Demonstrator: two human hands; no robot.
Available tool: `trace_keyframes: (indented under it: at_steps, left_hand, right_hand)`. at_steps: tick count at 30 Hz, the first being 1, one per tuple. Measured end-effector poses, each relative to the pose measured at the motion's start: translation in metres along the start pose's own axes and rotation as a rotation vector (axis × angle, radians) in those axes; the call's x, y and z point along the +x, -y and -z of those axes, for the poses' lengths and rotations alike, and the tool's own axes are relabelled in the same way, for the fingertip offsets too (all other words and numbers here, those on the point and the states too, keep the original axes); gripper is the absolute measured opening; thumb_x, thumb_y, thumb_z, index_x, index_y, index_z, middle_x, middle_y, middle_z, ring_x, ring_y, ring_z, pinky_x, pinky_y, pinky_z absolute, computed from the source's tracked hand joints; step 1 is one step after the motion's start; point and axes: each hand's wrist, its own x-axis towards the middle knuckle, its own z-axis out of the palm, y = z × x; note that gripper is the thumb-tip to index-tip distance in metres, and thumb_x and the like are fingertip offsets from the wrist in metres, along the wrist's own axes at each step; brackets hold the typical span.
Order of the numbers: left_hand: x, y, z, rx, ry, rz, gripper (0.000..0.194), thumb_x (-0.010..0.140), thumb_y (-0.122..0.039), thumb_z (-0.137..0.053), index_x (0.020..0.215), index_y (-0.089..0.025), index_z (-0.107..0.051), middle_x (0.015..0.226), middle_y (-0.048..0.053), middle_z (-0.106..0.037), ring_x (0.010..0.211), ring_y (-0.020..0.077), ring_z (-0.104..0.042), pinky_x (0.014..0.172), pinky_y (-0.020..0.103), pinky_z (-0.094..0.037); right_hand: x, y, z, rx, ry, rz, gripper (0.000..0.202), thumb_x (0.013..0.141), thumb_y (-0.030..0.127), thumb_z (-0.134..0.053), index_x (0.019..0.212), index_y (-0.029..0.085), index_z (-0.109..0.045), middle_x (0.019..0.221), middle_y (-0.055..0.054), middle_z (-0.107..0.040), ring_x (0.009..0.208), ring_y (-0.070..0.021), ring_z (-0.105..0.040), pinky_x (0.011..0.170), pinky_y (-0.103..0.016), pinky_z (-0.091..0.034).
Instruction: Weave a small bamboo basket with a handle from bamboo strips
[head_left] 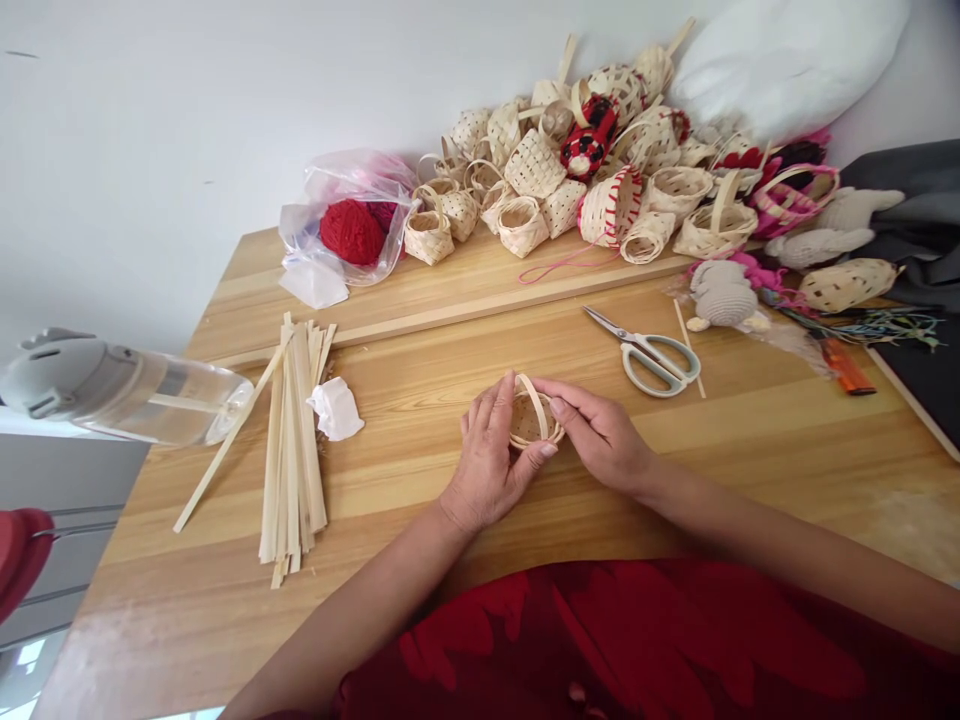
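Observation:
A small woven basket [531, 418] with an arched strip handle is held between both hands over the wooden table [405, 520]. My left hand [491, 450] wraps its left side, with the thumb at the near rim and the fingers along the far left side. On the right, my right hand [600, 430] grips the rim, its thumb near the handle and its fingers behind the basket. Grey-handled scissors [652, 358] lie to the right of the hands, beyond the right wrist. The basket's underside is hidden.
Pale flat strips [292, 450] are bundled at left beside crumpled tissue [336, 408] and a lying bottle [165, 395]. Red yarn [351, 232] sits in a plastic bag. Several woven baskets [534, 165] are heaped at the back; an orange lighter [846, 367] lies at right.

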Motion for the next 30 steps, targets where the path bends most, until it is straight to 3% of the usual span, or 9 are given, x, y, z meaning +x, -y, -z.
trace_keyframes:
  at_steps: [4, 9, 16, 21, 26, 30]
  left_hand:
    - [0.001, -0.004, 0.004, 0.069, 0.027, 0.045, 0.082, 0.098, -0.062, -0.051, 0.162, -0.023, -0.02, 0.158, 0.018, -0.044, 0.146, 0.0324, -0.04, 0.119, 0.052, -0.033]
    - [0.003, 0.003, 0.002, -0.006, -0.028, -0.018, 0.08, 0.095, -0.064, -0.056, 0.158, -0.023, -0.029, 0.153, 0.017, -0.049, 0.142, 0.0318, -0.044, 0.118, 0.051, -0.035]
    - [0.002, 0.007, 0.001, -0.169, -0.118, -0.053, 0.11, 0.08, -0.063, -0.077, 0.162, -0.023, -0.017, 0.149, 0.019, -0.048, 0.138, 0.0341, -0.049, 0.117, 0.053, -0.039]
    - [0.003, 0.006, 0.002, -0.228, -0.124, -0.091, 0.106, 0.081, -0.05, -0.08, 0.162, -0.023, -0.017, 0.15, 0.018, -0.049, 0.138, 0.0332, -0.05, 0.118, 0.053, -0.04]
    - [0.004, 0.006, 0.002, -0.204, -0.115, -0.105, 0.1, 0.082, -0.047, -0.08, 0.161, -0.023, -0.023, 0.148, 0.017, -0.052, 0.135, 0.0323, -0.052, 0.116, 0.052, -0.042]
    - [0.004, 0.006, 0.002, -0.199, -0.108, -0.076, 0.099, 0.081, -0.048, -0.081, 0.16, -0.025, -0.026, 0.146, 0.016, -0.054, 0.133, 0.0322, -0.055, 0.115, 0.052, -0.043]
  right_hand:
    - [-0.001, -0.001, -0.001, -0.006, -0.003, 0.007, 0.041, 0.106, 0.035, -0.046, 0.141, 0.023, -0.062, 0.142, -0.006, -0.067, 0.133, -0.021, -0.061, 0.116, -0.038, -0.047]
    - [-0.001, -0.002, -0.002, 0.016, 0.015, 0.016, 0.041, 0.107, 0.036, -0.045, 0.143, 0.024, -0.06, 0.145, -0.005, -0.064, 0.133, -0.0201, -0.061, 0.116, -0.037, -0.046]
    - [-0.002, -0.001, 0.002, 0.062, -0.045, 0.001, 0.039, 0.106, 0.04, -0.048, 0.138, 0.024, -0.062, 0.14, -0.007, -0.067, 0.129, -0.0224, -0.062, 0.112, -0.04, -0.049]
    - [-0.002, -0.002, 0.006, 0.041, -0.09, 0.031, 0.034, 0.105, 0.036, -0.051, 0.134, 0.026, -0.064, 0.138, -0.007, -0.067, 0.127, -0.0235, -0.063, 0.109, -0.041, -0.05]
    - [-0.002, 0.0, 0.007, -0.078, -0.089, 0.13, 0.033, 0.103, 0.03, -0.054, 0.134, 0.026, -0.064, 0.135, -0.007, -0.067, 0.123, -0.022, -0.063, 0.107, -0.039, -0.05]
    - [0.001, 0.001, 0.007, -0.113, -0.084, 0.105, 0.031, 0.103, 0.031, -0.054, 0.131, 0.024, -0.065, 0.128, -0.008, -0.071, 0.116, -0.0214, -0.066, 0.101, -0.038, -0.053]
